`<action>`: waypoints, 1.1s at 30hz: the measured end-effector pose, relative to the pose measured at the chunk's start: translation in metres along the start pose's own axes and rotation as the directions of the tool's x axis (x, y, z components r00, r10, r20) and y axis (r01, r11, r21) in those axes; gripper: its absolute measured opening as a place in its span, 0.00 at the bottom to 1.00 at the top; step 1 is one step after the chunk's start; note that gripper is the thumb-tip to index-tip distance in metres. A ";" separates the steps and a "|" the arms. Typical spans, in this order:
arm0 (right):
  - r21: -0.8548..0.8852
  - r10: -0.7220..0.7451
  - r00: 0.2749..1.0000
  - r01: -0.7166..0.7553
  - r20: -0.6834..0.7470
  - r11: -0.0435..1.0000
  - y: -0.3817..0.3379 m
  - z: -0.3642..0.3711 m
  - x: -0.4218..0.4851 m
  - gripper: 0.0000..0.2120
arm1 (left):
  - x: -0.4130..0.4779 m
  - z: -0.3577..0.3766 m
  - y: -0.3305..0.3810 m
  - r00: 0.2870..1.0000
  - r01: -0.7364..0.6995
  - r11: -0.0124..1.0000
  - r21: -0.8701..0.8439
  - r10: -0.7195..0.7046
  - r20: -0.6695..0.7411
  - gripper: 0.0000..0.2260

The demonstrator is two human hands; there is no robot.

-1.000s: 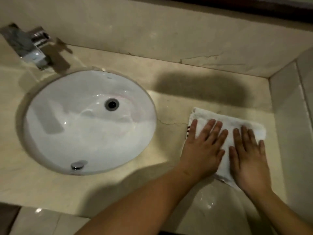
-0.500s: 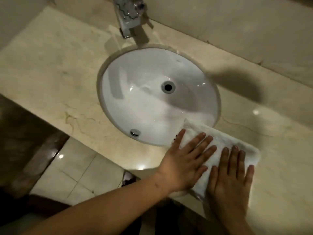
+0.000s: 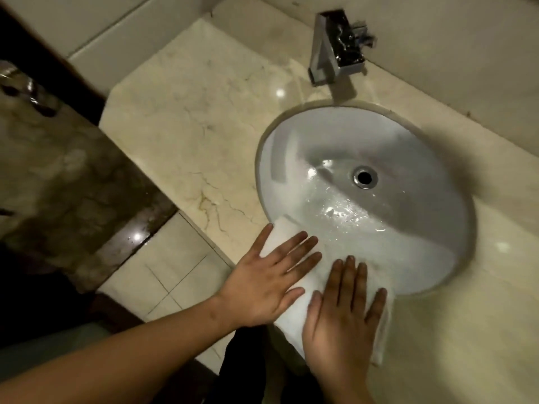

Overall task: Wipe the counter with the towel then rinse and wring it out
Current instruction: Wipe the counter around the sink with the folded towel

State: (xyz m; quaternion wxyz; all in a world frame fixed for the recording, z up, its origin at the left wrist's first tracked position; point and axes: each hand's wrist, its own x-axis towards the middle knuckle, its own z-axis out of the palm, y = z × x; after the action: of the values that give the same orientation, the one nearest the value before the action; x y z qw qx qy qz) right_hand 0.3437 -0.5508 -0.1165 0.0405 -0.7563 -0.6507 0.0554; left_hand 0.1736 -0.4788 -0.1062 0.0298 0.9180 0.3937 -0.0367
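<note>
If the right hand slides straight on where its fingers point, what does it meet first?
The right hand, flat on the towel, points into the sink: it would likely slip over the near rim first.

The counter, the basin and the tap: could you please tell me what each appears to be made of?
Counter: polished beige stone, probably marble, judging by brown veins and glossy light spots. Basin: likely glazed white ceramic, smooth with wet highlights. Tap: chromed metal, given mirror-like reflections.
</note>
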 end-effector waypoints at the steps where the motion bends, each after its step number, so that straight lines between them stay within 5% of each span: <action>1: 0.010 -0.006 1.000 0.006 0.005 1.000 -0.013 0.000 0.004 0.30 | -0.005 -0.001 -0.013 1.000 0.006 1.000 0.002 -0.006 0.003 0.29; 12: 0.061 -0.073 0.995 0.068 0.070 0.996 -0.133 0.008 0.061 0.32 | -0.029 -0.005 -0.140 0.997 0.068 0.996 0.050 -0.070 0.034 0.29; 27: 0.089 -0.338 0.939 0.343 -0.066 0.935 -0.217 0.032 0.169 0.31 | -0.033 -0.003 -0.271 0.965 0.264 0.964 -0.023 -0.264 0.004 0.28; 33: 0.096 -0.289 0.951 0.299 -0.108 0.949 -0.234 0.039 0.212 0.30 | -0.007 0.002 -0.294 0.939 0.334 0.941 -0.051 -0.336 -0.068 0.30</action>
State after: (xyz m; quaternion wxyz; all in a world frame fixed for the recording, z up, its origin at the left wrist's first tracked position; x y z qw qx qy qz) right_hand 0.1406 -0.3065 -0.1308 0.1205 -0.6491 -0.7495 0.0499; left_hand -0.0443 -0.2814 -0.1152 0.0260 0.8376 0.5456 0.0015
